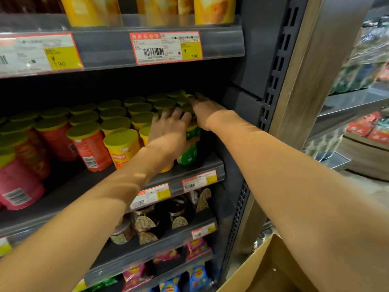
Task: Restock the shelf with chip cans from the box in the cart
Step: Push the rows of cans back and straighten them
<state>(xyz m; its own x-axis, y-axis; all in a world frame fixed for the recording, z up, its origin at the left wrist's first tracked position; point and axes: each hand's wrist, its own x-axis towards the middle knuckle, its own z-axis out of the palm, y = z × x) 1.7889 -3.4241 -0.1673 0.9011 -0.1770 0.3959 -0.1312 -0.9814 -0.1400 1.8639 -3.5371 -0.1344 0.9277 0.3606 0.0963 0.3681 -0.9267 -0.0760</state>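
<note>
Cardboard box [271, 268] waits below as left hand [168, 127] grips a green chip can [189, 152]; right hand [205, 109], fingers extended, touches rear lids. Crowded neighbours could topple.

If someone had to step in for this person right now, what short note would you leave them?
Left hand: fingers curled over the front green chip can at the right end of the middle shelf.
Right hand: reaching over the green cans behind; its grip is unclear.
Done: rows of red, yellow and green cans stand on the shelf.
Left: settle these cans, then fetch more from the cardboard box, contents unseen.
</note>
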